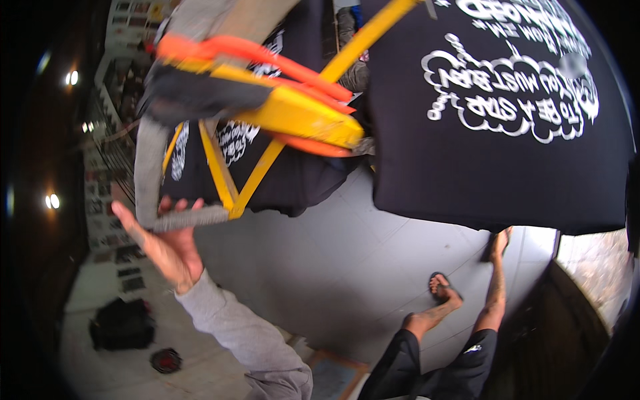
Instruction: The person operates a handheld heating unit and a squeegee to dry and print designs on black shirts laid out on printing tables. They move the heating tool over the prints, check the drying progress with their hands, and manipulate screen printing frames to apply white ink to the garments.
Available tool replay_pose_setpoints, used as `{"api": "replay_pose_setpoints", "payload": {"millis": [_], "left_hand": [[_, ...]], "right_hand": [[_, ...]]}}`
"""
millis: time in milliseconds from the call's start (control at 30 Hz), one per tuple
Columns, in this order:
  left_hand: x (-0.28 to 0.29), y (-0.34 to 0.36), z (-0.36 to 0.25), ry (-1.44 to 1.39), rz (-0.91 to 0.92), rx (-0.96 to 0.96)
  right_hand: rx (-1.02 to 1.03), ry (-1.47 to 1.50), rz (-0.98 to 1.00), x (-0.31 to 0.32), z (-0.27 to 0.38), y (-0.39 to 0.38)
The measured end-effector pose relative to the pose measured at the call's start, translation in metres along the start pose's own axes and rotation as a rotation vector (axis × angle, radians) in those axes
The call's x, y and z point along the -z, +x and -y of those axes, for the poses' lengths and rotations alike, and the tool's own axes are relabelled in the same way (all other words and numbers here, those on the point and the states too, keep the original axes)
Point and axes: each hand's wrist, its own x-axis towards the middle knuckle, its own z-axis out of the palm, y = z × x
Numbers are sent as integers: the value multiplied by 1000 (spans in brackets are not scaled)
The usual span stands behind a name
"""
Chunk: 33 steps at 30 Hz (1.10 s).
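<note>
My left hand [172,257], in a grey sleeve, is raised at the left with the palm up. A grey-covered bar [193,218] crosses in front of its fingers, whose tips show beyond it. The thumb is spread away, and the fingers are not curled round the bar. That bar belongs to a yellow metal frame [230,190] with orange strips [253,53] and a dark, blurred part on top. A black printed T-shirt [467,170] lies spread flat at the right, its white print upside down from here. Another black printed T-shirt [293,180] lies behind the frame. My right hand is out of view.
Bare legs in dark shorts [460,367] and flip-flops stand on the grey tiled floor [347,267] below the shirts. A black bundle [123,325] and a round dark object [166,361] lie on the floor at lower left. A dark curved panel [560,320] stands at lower right.
</note>
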Motion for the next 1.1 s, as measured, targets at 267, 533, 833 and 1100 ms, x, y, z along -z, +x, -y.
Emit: {"api": "replay_pose_setpoints", "payload": {"millis": [267, 533, 833, 1100], "left_hand": [[-33, 10, -64, 826, 248, -605], [-36, 31, -44, 831, 355, -621], [-44, 29, -29, 831, 152, -751], [-14, -25, 10, 460, -44, -1300]], "right_hand": [[-1071, 450, 48, 1, -8, -321], [-1514, 287, -14, -115, 108, -543], [-1352, 49, 305, -166, 143, -571], [-1102, 527, 580, -109, 124, -351]]}}
